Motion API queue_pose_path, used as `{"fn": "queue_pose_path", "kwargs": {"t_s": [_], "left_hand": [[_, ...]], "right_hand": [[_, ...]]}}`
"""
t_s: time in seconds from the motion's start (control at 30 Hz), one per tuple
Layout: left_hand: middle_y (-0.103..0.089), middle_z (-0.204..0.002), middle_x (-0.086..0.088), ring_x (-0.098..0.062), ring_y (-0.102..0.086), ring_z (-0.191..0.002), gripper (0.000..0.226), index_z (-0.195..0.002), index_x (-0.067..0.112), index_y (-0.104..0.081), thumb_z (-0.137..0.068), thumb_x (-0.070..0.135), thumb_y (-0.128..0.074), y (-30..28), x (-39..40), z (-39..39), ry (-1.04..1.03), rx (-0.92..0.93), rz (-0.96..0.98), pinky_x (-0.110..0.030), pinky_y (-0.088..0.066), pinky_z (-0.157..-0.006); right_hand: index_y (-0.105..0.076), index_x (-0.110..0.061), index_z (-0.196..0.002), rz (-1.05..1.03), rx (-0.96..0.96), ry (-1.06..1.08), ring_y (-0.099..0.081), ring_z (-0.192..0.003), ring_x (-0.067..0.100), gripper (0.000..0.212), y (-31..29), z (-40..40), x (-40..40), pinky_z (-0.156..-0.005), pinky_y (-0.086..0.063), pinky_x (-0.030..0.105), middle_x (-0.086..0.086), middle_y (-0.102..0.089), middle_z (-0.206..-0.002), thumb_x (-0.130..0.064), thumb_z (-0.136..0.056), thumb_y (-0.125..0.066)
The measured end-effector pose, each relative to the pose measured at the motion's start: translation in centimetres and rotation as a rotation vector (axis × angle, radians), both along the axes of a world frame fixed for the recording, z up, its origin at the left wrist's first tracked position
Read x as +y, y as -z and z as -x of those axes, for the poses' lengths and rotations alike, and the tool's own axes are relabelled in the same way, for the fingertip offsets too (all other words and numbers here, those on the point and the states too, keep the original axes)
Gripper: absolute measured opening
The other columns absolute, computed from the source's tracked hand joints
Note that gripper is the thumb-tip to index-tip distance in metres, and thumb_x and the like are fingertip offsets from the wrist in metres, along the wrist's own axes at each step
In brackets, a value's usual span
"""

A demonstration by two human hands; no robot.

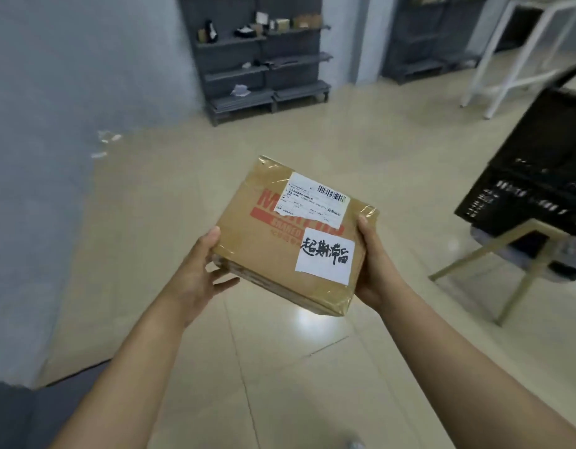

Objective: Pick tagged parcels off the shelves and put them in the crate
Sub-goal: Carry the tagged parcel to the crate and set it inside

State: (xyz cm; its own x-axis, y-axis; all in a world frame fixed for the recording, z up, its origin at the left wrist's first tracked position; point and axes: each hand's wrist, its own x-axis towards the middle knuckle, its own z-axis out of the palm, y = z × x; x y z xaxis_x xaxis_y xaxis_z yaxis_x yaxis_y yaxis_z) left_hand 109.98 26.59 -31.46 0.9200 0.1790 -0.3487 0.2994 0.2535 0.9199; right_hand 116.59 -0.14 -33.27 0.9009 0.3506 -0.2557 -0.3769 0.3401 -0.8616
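Crate (536,163), black and slotted, fills the right edge of the frame, resting on a chair (507,251) with pale gold legs; its inside is dark and blurred, so whether anything lies in it cannot be told. Shelves (264,63), grey and in tiers, stand at the upper centre, with a few small boxes and dark items on the top tier and scraps of pale packaging on the lower ones; a second grey shelf unit (432,37) stands at the upper right beside a white frame (507,59). In the middle of the frame a flat brown parcel (280,247) is held in the air above the tiled floor (280,367), well apart from the shelves and left of the crate. It is sealed with clear tape, bears red print, a torn shipping label (316,202) with a barcode, and a white tag (325,256) with handwritten black characters near its lower right corner. The left hand (196,273) grips the parcel's lower left edge, thumb on the top face and fingers (225,283) curled beneath. The right hand (374,267) clasps the right edge, thumb lying along the side near the upper right corner, its fingers hidden under the parcel.
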Motion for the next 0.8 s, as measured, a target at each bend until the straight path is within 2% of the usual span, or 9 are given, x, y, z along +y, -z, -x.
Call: {"fn": "queue_pose_path", "kwargs": {"t_s": [0.07,0.13,0.27,0.4,0.5,0.57,0.67,0.73,0.8], "left_hand": [[-0.055,-0.103,-0.002,-0.026,-0.061,-0.101,0.066,-0.11,0.031,-0.061,-0.054,0.066,-0.066,-0.1,-6.6,-5.8,0.098,-0.019,0.007,-0.048,-0.05,-0.098],[-0.054,-0.097,-0.002,-0.027,-0.061,-0.1,0.061,-0.104,0.031,-0.063,-0.053,0.065,-0.066,-0.3,-13.1,-10.7,0.194,-0.027,0.014,-0.048,-0.05,-0.099],[-0.055,-0.106,-0.003,-0.027,-0.06,-0.105,0.055,-0.098,0.036,-0.068,-0.053,0.066,-0.066,-1.0,-24.8,-18.4,0.385,-0.026,0.015,-0.049,-0.048,-0.101],[-0.06,-0.108,-0.002,-0.026,-0.063,-0.102,0.042,-0.085,0.043,-0.075,-0.052,0.067,-0.065,-2.1,-34.3,-25.2,0.536,-0.033,0.001,-0.048,-0.048,-0.102],[-0.06,-0.104,-0.001,-0.026,-0.062,-0.099,0.051,-0.095,0.039,-0.071,-0.053,0.068,-0.064,-3.0,-40.5,-30.9,0.624,-0.062,-0.008,-0.047,-0.048,-0.1],[-0.059,-0.1,-0.001,-0.024,-0.061,-0.096,0.056,-0.101,0.035,-0.066,-0.056,0.069,-0.063,-3.5,-44.5,-35.3,0.668,-0.084,-0.026,-0.045,-0.05,-0.096],[-0.063,-0.084,0.005,-0.021,-0.061,-0.087,0.03,-0.087,0.041,-0.07,-0.076,0.064,-0.056,-4.8,-50.5,-42.9,0.724,-0.158,-0.019,-0.042,-0.05,-0.093],[-0.065,-0.089,0.005,-0.022,-0.061,-0.092,0.029,-0.092,0.04,-0.068,-0.087,0.062,-0.05,-6.3,-54.5,-48.3,0.77,-0.195,-0.026,-0.044,-0.049,-0.096],[-0.064,-0.102,0.001,-0.023,-0.061,-0.102,0.032,-0.103,0.036,-0.062,-0.09,0.063,-0.049,-8.5,-58.8,-53.5,0.803,-0.233,-0.034,-0.043,-0.05,-0.095]], "right_hand": [[-0.064,-0.022,-0.126,0.01,0.041,0.132,-0.071,-0.105,0.023,0.055,-0.5,-2.7,-6.7,-0.087,-0.057,0.038,0.007,-0.073,-0.117,-0.059,-0.097,-0.036],[-0.064,-0.02,-0.125,0.029,0.088,0.27,-0.072,-0.102,0.023,0.056,-0.8,-4.9,-13.2,-0.088,-0.056,0.04,0.007,-0.074,-0.114,-0.061,-0.094,-0.043],[-0.067,-0.018,-0.119,0.046,0.129,0.495,-0.074,-0.093,0.023,0.053,-2.2,-8.3,-24.4,-0.086,-0.058,0.041,0.008,-0.077,-0.106,-0.06,-0.093,-0.048],[-0.066,-0.019,-0.122,0.02,0.155,0.657,-0.072,-0.103,0.027,0.055,-2.8,-11.6,-32.9,-0.092,-0.055,0.044,0.008,-0.075,-0.11,-0.062,-0.091,-0.048],[-0.065,-0.019,-0.124,0.007,0.128,0.75,-0.072,-0.103,0.027,0.056,-3.3,-15.3,-38.2,-0.092,-0.055,0.045,0.009,-0.075,-0.113,-0.062,-0.091,-0.049],[-0.067,-0.021,-0.115,0.027,0.099,0.808,-0.073,-0.098,0.026,0.05,-3.9,-18.5,-41.6,-0.091,-0.055,0.045,0.007,-0.076,-0.107,-0.06,-0.093,-0.048],[-0.069,-0.021,-0.112,0.081,0.079,0.909,-0.073,-0.098,0.027,0.054,-5.1,-24.6,-46.9,-0.092,-0.054,0.046,0.008,-0.077,-0.104,-0.066,-0.087,-0.052],[-0.067,-0.021,-0.118,0.124,0.041,0.985,-0.072,-0.101,0.029,0.061,-6.7,-28.9,-50.5,-0.095,-0.054,0.047,0.008,-0.076,-0.107,-0.069,-0.082,-0.056],[-0.066,-0.023,-0.122,0.199,-0.016,1.062,-0.071,-0.104,0.028,0.062,-8.5,-32.9,-54.3,-0.101,-0.05,0.049,0.006,-0.076,-0.11,-0.067,-0.08,-0.057]]}}
